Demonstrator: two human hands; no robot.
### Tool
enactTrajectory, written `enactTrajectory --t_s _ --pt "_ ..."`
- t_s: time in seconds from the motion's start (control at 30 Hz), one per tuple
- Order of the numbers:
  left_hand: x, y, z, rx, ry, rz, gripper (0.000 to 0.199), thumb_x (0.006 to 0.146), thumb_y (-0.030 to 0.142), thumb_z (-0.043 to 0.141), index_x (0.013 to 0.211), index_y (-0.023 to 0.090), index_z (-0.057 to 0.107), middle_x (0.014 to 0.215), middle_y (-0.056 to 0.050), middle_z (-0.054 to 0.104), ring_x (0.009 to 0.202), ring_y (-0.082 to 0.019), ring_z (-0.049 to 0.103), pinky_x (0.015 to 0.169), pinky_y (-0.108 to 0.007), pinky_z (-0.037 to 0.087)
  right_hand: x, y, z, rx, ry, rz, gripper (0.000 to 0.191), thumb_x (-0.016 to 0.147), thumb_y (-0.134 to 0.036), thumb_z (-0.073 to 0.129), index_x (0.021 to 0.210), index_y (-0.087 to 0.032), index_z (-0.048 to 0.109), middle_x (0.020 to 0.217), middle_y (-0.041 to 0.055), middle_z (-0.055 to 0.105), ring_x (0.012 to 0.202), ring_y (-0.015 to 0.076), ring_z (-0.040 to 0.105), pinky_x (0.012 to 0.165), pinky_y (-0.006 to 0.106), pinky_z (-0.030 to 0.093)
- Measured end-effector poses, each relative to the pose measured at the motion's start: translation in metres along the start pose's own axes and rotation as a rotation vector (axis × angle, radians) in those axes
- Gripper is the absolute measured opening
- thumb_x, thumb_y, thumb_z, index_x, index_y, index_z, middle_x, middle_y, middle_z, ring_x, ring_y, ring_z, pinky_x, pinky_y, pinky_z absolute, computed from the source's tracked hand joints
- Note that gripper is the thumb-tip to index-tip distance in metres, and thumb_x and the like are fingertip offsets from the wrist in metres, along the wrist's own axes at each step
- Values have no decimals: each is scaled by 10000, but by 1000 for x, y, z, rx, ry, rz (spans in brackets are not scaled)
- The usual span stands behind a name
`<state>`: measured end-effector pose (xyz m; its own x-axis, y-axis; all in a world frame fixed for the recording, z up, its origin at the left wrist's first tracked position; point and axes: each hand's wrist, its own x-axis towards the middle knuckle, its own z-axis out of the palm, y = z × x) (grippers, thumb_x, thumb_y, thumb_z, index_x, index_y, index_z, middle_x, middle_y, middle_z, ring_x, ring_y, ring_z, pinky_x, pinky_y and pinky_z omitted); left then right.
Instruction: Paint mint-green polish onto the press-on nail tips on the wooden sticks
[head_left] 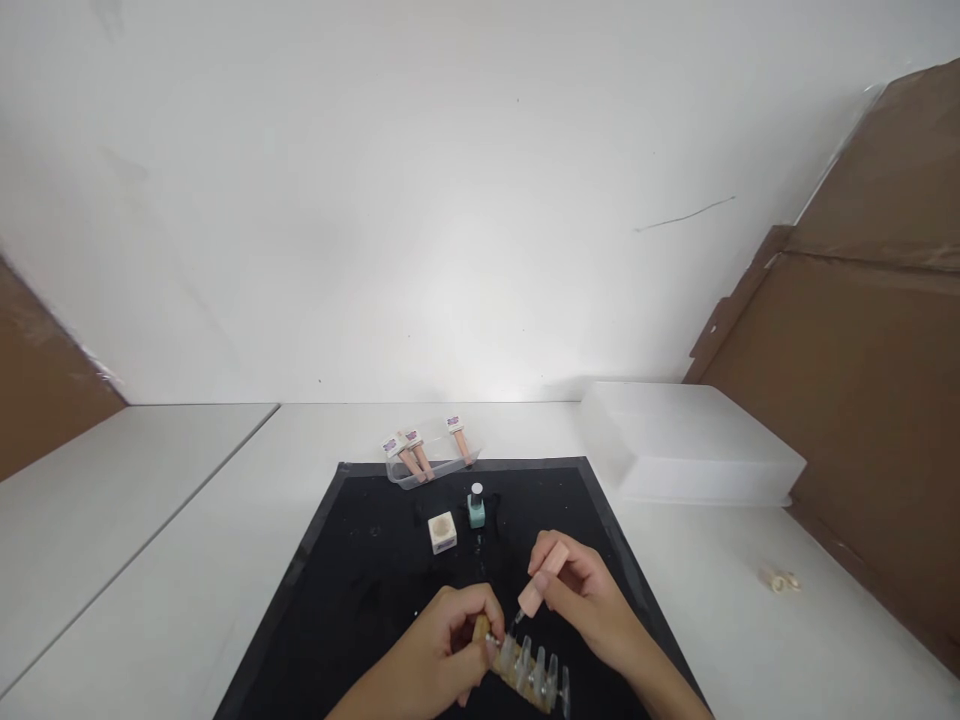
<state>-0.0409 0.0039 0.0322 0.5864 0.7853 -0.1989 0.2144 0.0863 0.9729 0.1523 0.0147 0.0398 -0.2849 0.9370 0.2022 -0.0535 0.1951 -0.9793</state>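
My left hand (450, 650) is closed on one end of a yellowish holder (525, 682) that bears a row of several clear nail tips (540, 668). Between the thumb and fingers of my right hand (585, 595) is a pink brush cap (544, 578), slanted down to the left, its brush at the nail tip nearest my left hand. Beyond the hands on the black mat (360, 590) stand a small mint-green bottle (476, 512) with a dark neck and white top, and an open white square jar (442, 532).
At the mat's back edge, a clear plastic tray (409, 482) holds pink tubes with white labels. A white box (694, 450) stands at the back right. Small cream-coloured pieces (780, 580) lie on the right of the white table (300, 440). Brown cardboard (862, 400) borders the right side.
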Motion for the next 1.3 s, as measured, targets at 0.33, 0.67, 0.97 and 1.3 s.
enactTrajectory --t_s 0.33,0.67,0.97,1.3 --pt "3 -6 0 -68 5 11 28 711 172 478 738 175 483 513 93 400 382 -41 389 387 -151 332 -2 4 -2 127 -39 -5 279 797 -452 624 759 -180 577 683 -21 458 540 108 446 496 232 337" --pt "9 -10 2 -480 -30 -73 239 673 370 597 635 184 451 345 94 426 243 -36 340 258 -123 194 2 15 -1 233 144 10 233 816 -412 628 762 -188 596 673 -37 458 501 77 400 476 208 330" --pt "9 -7 3 -747 -111 -93 88 634 243 554 621 161 526 348 60 479 214 -29 286 232 -128 189 -7 18 10 383 6 -41 227 746 -432 699 838 -228 657 721 -25 461 523 78 395 464 201 303" --pt "12 -16 4 -819 -112 -95 104 663 258 566 630 162 540 345 60 459 214 -31 287 236 -127 181 -5 9 10 139 38 -163 113 817 -330 645 818 -217 647 752 2 510 665 136 474 580 241 354"
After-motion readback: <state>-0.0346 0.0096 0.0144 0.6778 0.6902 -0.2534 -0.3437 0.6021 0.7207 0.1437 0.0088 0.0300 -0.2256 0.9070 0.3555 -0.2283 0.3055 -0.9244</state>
